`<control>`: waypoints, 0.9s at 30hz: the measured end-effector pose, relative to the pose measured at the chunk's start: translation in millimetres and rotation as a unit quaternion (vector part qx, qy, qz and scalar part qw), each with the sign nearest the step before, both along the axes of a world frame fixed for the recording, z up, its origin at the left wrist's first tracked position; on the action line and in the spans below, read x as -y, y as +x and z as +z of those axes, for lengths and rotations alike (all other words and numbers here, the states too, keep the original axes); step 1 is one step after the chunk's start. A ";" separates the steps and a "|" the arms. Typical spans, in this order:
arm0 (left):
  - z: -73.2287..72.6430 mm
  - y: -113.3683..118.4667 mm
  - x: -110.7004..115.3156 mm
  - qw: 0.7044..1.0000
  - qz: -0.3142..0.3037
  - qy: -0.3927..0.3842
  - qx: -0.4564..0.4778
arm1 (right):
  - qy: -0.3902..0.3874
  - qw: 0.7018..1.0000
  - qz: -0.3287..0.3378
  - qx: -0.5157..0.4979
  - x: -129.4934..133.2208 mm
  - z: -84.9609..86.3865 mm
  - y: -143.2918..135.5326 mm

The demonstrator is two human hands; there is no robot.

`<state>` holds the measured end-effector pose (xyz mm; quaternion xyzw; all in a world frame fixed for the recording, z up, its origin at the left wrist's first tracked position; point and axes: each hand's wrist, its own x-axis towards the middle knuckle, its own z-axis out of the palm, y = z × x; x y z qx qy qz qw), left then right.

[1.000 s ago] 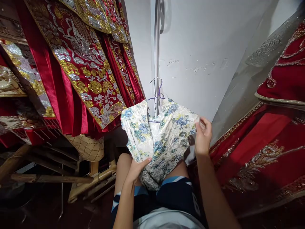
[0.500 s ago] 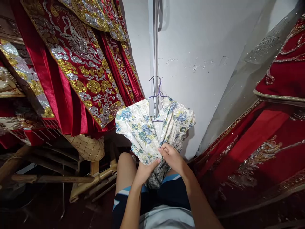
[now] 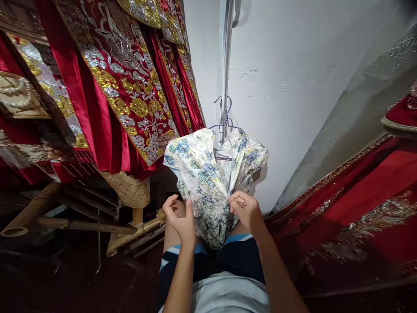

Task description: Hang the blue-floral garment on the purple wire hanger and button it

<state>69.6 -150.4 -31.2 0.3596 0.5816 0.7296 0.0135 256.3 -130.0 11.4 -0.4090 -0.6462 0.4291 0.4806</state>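
Note:
A short-sleeved floral blouse, white with blue and yellow flowers, hangs in front of me on a purple hanger. Its lower part droops in folds between my knees. At the front edge below the V-neck, my right hand pinches the cloth between thumb and curled fingers. My left hand is off the fabric, just left of the blouse's side, thumb and fingers apart with nothing between them.
Red embroidered garments with gold and silver sequins hang at the left. Below them is a bamboo frame. A pale metal pole runs down the white wall. More red beaded cloth and a sheer veil fill the right.
My left hand has let go of the blouse and moved left, its fingers spreading. The right hand still pinches the front edge. The view has shifted slightly left.

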 end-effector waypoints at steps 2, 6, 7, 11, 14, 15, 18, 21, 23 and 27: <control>2.3 14.7 2.2 0.992 -0.097 0.012 -0.074 | 0.011 0.999 0.043 0.017 1.2 -0.6 -2.7; 6.4 46.9 0.7 0.943 -0.313 -0.043 -0.108 | 0.042 0.994 0.084 0.061 -1.3 1.7 -4.2; 7.5 50.8 -0.8 0.939 -0.325 -0.047 -0.102 | 0.053 0.992 0.080 0.078 -4.5 4.8 -1.8; 12.6 50.4 -6.7 0.931 -0.332 -0.063 -0.140 | 0.122 0.979 0.055 0.156 -37.0 36.8 18.5; 13.1 47.8 -8.4 0.917 -0.343 -0.091 -0.184 | 0.224 0.955 0.016 0.195 -79.6 79.8 31.9; 11.9 47.9 -8.4 0.910 -0.352 -0.102 -0.196 | 0.252 0.945 0.000 0.206 -94.6 95.4 33.6; 5.1 47.8 -8.4 0.886 -0.374 -0.136 -0.239 | 0.325 0.920 -0.039 0.217 -131.8 136.0 30.2; -2.0 40.5 -11.1 0.872 -0.381 -0.161 -0.263 | 0.336 0.919 -0.056 0.199 -147.6 153.8 21.8; -1.6 31.9 -16.0 0.869 -0.384 -0.170 -0.262 | 0.323 0.928 -0.061 0.176 -146.1 150.6 17.1; 30.3 18.5 -34.6 0.879 -0.384 -0.117 -0.255 | 0.287 0.949 -0.094 0.095 -131.3 126.8 11.4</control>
